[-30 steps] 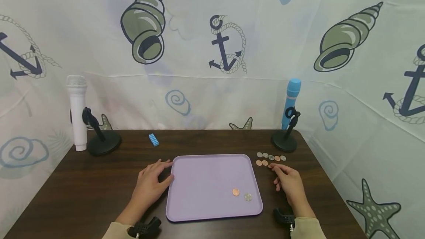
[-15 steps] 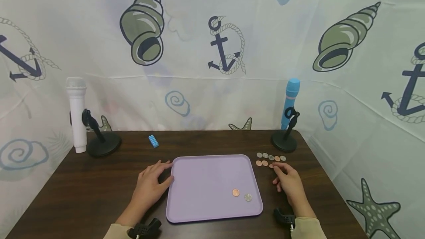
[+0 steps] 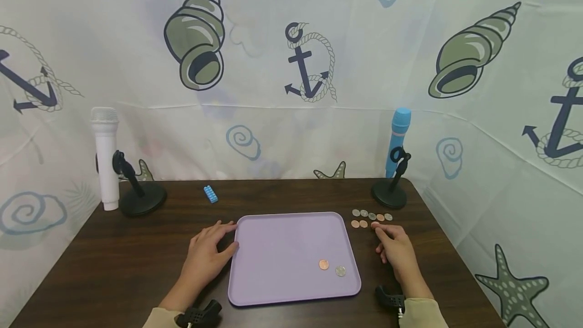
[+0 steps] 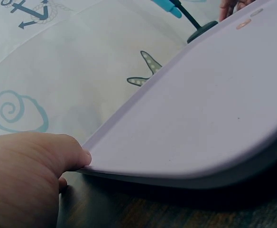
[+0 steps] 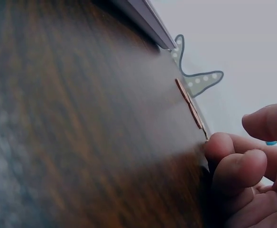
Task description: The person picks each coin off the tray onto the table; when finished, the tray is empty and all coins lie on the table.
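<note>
Over the last second your right hand [image 3: 397, 248] has been creeping a little further up the worktop [image 3: 114, 262], towards the coins lying beside the lilac tray [image 3: 273, 247]. Its fingertips [image 3: 376, 226] are now reaching the near copper coin [image 3: 374, 224], where a moment ago they were lying just short of it. That is putting this coin in line as the one being taken up. Nothing else has shifted: the tray, your left hand and the two coins on the tray are sitting where they were.

In the right wrist view your fingers [image 5: 238, 164] are curling over, the foremost tip touching the coin's edge at the worktop while the thumb is hovering above, apart from it. So you are touching the coin, not yet pinching it or lifting it.

The other loose coins [image 3: 371, 215] are lying in a row just beyond your fingertips, near the black stand [image 3: 389, 195] of the blue microphone [image 3: 398, 138].

Your left hand [image 3: 206, 252] is resting flat on the worktop, its relaxed fingers touching the tray's left rim and grasping nothing. On the tray, a copper coin [image 3: 323, 264] and a silver coin [image 3: 340, 270] are lying side by side near the front right corner.
</note>
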A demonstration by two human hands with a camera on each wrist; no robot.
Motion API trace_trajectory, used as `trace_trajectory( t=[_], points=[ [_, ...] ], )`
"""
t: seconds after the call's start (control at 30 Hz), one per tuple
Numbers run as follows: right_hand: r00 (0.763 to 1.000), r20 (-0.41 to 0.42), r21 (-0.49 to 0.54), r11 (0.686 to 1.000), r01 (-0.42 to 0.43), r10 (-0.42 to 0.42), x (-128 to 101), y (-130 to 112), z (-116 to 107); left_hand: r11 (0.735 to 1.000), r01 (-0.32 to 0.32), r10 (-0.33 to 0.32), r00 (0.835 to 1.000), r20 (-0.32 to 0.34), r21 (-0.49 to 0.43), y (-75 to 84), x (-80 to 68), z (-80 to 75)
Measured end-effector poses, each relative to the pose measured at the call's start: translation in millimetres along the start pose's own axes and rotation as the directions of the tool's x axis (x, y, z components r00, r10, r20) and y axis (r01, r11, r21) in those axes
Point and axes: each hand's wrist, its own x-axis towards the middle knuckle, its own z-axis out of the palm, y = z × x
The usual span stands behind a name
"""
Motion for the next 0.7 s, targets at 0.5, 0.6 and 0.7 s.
trace_trajectory(
  t=[0.5,0.6,0.7],
  points=[
    [1.0,-0.006,-0.003,1.0,0.023,-0.023,2.5,1.1,-0.3,1.0,0.012,-0.012,1.0,0.01,-0.003,2.7,-0.2,-1.8],
    [1.0,-0.021,-0.002,1.0,-0.002,0.002,2.3,-0.4,-0.5,1.0,0.011,-0.011,1.0,0.01,-0.003,2.9,-0.3,-2.0],
    [0.999,-0.02,-0.017,0.999,-0.034,0.034,0.7,-2.0,-0.5,1.0,0.011,-0.011,1.0,0.008,-0.001,2.5,-0.3,-2.1]
  ],
)
